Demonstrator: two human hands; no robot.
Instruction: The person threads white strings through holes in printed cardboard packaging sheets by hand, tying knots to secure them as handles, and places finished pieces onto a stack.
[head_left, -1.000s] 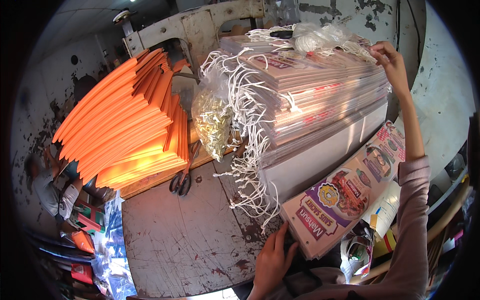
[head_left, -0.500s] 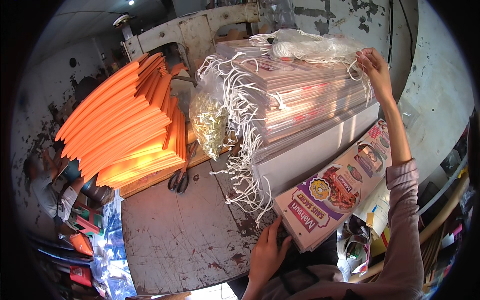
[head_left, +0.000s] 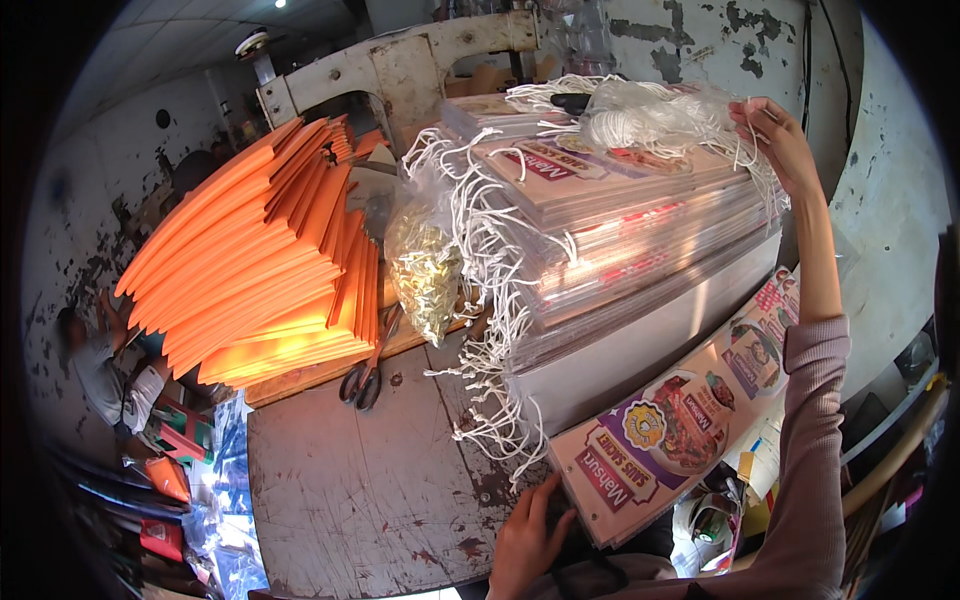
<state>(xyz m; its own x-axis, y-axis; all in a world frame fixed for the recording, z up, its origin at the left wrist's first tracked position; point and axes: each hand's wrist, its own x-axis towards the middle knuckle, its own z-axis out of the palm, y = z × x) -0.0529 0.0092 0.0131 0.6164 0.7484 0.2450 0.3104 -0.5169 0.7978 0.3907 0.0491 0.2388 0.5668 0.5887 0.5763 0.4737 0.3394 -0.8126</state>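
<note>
At the far right, my right hand (head_left: 778,146) is raised and closed in a pinch on white cord (head_left: 745,152) at the end of a clear plastic bag (head_left: 650,118). The bag, full of cord, lies on a tall stack of printed cards (head_left: 620,210). White knotted cords (head_left: 490,230) hang off that stack's left side. In front, a lower pile of printed cards (head_left: 665,440) slants along the table edge. My left hand (head_left: 530,540) rests its stretched fingers against the pile's near left corner, with the thumb apart; it grips nothing I can see.
Orange folded sheets (head_left: 250,260) are piled at the left on a wooden board (head_left: 300,378). Beside them are a clear bag of small gold pieces (head_left: 425,265) and dark-handled scissors (head_left: 362,382) on the scratched table (head_left: 370,480). A person (head_left: 100,370) sits at the far left.
The view has shifted slightly, so the scene sits lower and further right. My right hand stays at the cord by the bag, and my left hand stays by the card pile's corner.
</note>
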